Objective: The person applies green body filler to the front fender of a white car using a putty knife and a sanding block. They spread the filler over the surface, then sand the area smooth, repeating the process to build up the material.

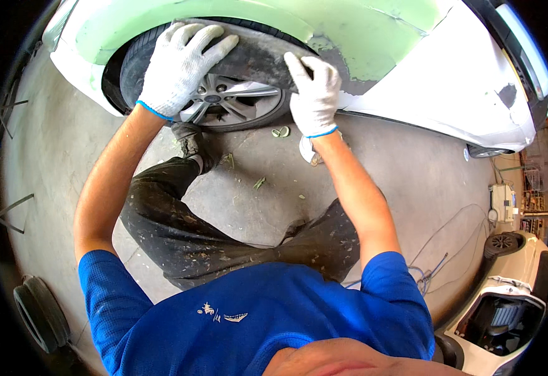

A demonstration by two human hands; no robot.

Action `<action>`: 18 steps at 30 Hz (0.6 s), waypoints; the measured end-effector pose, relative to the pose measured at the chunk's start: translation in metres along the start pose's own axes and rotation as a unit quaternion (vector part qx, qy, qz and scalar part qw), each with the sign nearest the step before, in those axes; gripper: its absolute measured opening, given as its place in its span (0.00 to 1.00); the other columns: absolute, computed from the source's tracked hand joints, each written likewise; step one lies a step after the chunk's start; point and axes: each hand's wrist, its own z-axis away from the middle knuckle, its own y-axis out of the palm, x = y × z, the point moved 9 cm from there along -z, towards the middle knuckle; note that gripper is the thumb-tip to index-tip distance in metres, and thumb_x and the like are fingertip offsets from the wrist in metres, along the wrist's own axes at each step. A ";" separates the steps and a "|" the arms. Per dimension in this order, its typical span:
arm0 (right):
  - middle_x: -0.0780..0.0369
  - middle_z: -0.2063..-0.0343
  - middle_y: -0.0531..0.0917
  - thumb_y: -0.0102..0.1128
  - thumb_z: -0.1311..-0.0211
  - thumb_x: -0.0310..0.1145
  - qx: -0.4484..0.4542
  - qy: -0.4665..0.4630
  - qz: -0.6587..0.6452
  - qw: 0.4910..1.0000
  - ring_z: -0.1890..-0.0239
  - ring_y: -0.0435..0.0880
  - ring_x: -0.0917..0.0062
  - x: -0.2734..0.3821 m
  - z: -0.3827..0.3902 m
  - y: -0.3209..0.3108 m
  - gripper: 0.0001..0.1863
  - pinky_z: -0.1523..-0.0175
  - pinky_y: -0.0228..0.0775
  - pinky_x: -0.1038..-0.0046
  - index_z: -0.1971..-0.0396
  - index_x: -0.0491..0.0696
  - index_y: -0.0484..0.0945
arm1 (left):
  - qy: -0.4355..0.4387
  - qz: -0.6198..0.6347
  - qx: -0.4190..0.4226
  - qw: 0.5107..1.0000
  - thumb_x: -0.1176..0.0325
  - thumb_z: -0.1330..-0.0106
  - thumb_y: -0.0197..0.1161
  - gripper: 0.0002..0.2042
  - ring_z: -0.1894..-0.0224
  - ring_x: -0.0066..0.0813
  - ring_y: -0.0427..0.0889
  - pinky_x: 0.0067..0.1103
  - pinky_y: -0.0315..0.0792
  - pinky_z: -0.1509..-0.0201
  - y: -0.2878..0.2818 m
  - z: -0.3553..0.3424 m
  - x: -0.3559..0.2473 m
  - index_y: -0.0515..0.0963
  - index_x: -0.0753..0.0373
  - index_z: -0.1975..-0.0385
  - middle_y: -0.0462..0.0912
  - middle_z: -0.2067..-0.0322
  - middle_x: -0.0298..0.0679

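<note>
My left hand (173,72), in a white knit glove, lies with spread fingers on a long, dark, smudged strip (255,59) across the upper tire and the silver alloy wheel (245,106). My right hand (314,94), gloved alike, has bent fingers on the strip's right end, its index finger along the face; its underside is hidden. Around the wheel arch, the car fender (374,37) carries pale green coating with grey sanded patches, beside white bodywork.
My bent legs (161,213) are on the concrete floor (236,200). A white round object (308,150) sits below my right hand. Spare tires (39,313) are lower left, metal stands (10,213) left. Hoses (430,269), a machine (501,203) and another car (499,313) are at right.
</note>
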 end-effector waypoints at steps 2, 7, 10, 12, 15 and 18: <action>0.64 0.53 0.77 0.60 0.55 0.22 -0.003 -0.017 0.023 1.000 0.48 0.75 0.63 -0.013 -0.018 -0.020 0.36 0.43 0.68 0.56 0.41 0.64 0.81 | -0.018 -0.016 -0.022 0.999 0.74 0.46 0.63 0.36 0.37 0.41 0.72 0.42 0.65 0.30 -0.012 -0.019 -0.001 0.72 0.42 0.33 0.74 0.38 0.34; 0.66 0.53 0.76 0.62 0.57 0.22 -0.013 -0.099 0.072 0.992 0.49 0.74 0.63 -0.055 -0.094 -0.055 0.40 0.44 0.68 0.58 0.40 0.70 0.80 | -0.052 -0.005 -0.121 0.991 0.79 0.45 0.60 0.36 0.40 0.40 0.75 0.39 0.70 0.36 -0.038 -0.074 0.014 0.74 0.39 0.34 0.76 0.41 0.32; 0.66 0.53 0.76 0.62 0.57 0.22 -0.017 -0.133 0.104 0.985 0.49 0.74 0.63 -0.077 -0.131 -0.066 0.40 0.44 0.68 0.58 0.40 0.70 0.80 | -0.072 0.018 -0.154 0.985 0.79 0.45 0.60 0.36 0.40 0.40 0.75 0.39 0.70 0.36 -0.038 -0.103 0.029 0.74 0.39 0.34 0.76 0.41 0.32; 0.66 0.53 0.76 0.62 0.57 0.22 -0.023 -0.135 0.119 0.983 0.49 0.74 0.63 -0.087 -0.148 -0.069 0.40 0.44 0.68 0.58 0.40 0.70 0.80 | -0.080 0.024 -0.155 0.984 0.79 0.45 0.61 0.36 0.40 0.40 0.75 0.39 0.70 0.36 -0.035 -0.119 0.032 0.74 0.38 0.34 0.76 0.41 0.32; 0.66 0.53 0.76 0.62 0.57 0.22 -0.035 -0.130 0.128 0.983 0.49 0.74 0.63 -0.094 -0.162 -0.070 0.40 0.44 0.67 0.58 0.40 0.71 0.80 | -0.087 0.022 -0.151 0.984 0.79 0.45 0.61 0.36 0.40 0.40 0.75 0.39 0.70 0.36 -0.028 -0.133 0.034 0.74 0.38 0.34 0.76 0.41 0.32; 0.66 0.53 0.76 0.62 0.57 0.22 -0.036 -0.122 0.125 0.984 0.49 0.74 0.63 -0.092 -0.156 -0.066 0.40 0.44 0.67 0.57 0.40 0.71 0.80 | -0.087 0.019 -0.140 0.986 0.79 0.45 0.61 0.36 0.40 0.40 0.75 0.39 0.70 0.36 -0.026 -0.130 0.030 0.74 0.38 0.34 0.76 0.41 0.32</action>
